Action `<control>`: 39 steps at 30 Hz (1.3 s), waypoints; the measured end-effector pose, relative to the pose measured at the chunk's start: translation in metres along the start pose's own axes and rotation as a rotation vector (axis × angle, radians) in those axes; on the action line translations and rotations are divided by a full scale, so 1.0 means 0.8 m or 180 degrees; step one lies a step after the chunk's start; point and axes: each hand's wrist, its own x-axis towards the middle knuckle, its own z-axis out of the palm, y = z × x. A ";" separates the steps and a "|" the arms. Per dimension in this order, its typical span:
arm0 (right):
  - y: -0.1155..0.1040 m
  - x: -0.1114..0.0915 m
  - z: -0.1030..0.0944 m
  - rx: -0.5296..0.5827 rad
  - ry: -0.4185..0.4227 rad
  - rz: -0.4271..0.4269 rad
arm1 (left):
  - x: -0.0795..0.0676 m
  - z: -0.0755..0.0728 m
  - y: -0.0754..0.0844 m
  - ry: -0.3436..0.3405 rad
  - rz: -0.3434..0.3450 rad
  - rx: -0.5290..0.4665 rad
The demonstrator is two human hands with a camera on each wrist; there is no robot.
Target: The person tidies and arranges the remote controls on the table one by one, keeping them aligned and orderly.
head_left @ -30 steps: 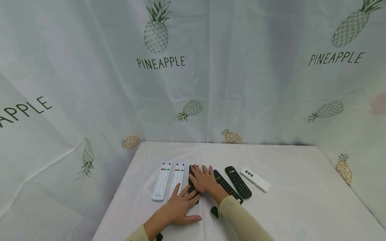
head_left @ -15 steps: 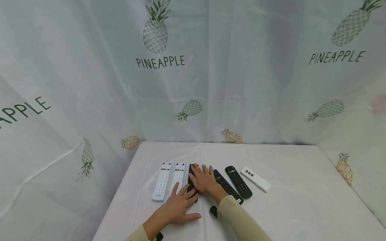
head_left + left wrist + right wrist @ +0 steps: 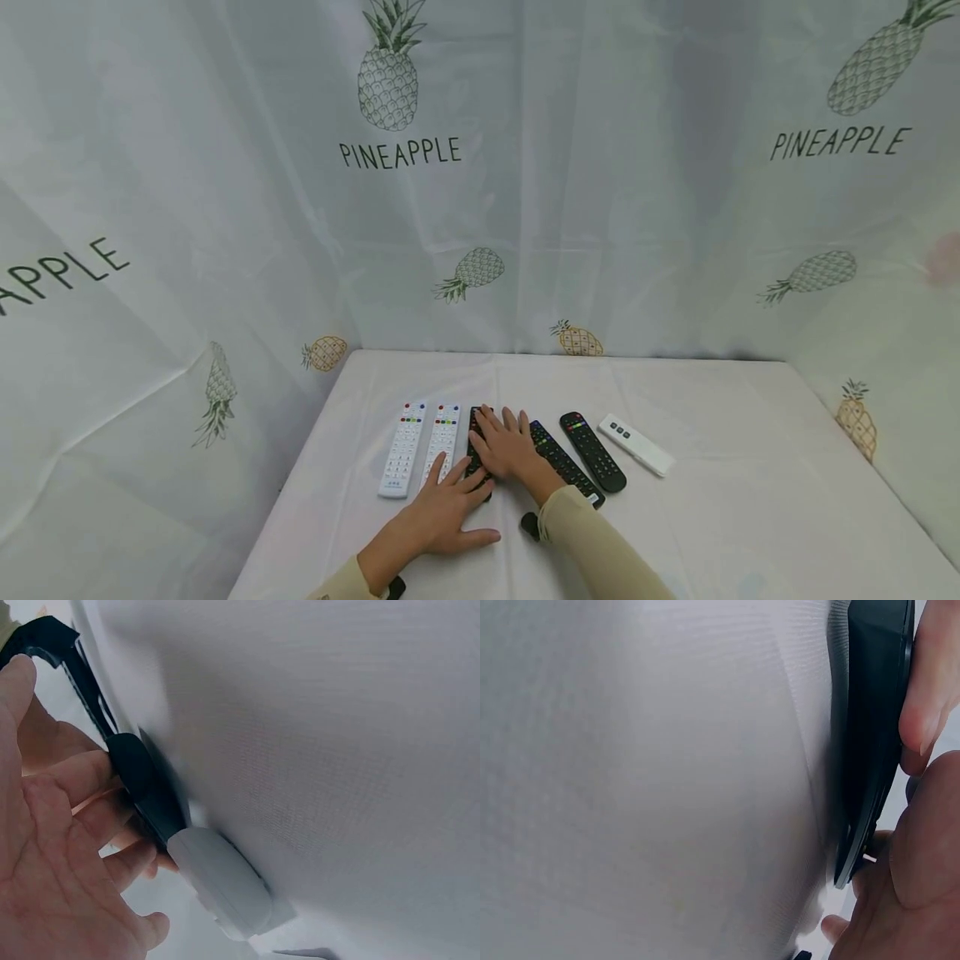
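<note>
Backdrop: pale hanging cloth [image 3: 637, 175] printed with pineapples and lettering, behind a table [image 3: 720, 508] under a white cover.

Centre black remote [image 3: 475, 461]: lies on the table, third from the left in the row, mostly hidden by both hands. Long axis runs nearly straight away from the person.

Right hand [image 3: 506, 447]: over the far part of this remote, fingers apart, not curled round it. Left hand [image 3: 448, 517]: at the near end, fingers spread, thumb out to the side over the cover. Exact fingertip pressure: cannot tell.

Just left: second white remote [image 3: 444, 437], its near end covered by the left hand; beyond it, first white remote [image 3: 402, 450], roughly parallel. To the right: slanted black remote [image 3: 562, 458], partly behind the right forearm, then rounded black remote [image 3: 593, 452], then short white remote [image 3: 636, 447], all at an angle.

Step, as judged: squaring the centre remote with the white pair. Next move seems to call for a light check of alignment, then lifting both hands clear without nudging the second white remote; the slanted ones look unaligned.
</note>
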 end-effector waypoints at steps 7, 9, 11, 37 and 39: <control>-0.008 -0.008 0.009 0.0134 -0.0073 -0.0041 | -0.015 0.007 -0.001 -0.0037 0.0028 -0.0080; -0.009 -0.009 0.009 0.0115 -0.0046 -0.0043 | -0.016 0.008 -0.001 0.0011 0.0046 -0.0091; -0.009 -0.010 0.009 0.0103 0.0015 -0.0056 | -0.016 0.009 0.000 0.0047 0.0058 -0.0092; -0.001 -0.007 -0.004 -0.0037 0.0021 -0.0015 | -0.003 -0.006 0.004 -0.0046 -0.0042 -0.0162; 0.000 -0.005 -0.007 -0.0054 0.0015 -0.0016 | -0.001 -0.006 0.004 -0.0028 -0.0046 -0.0177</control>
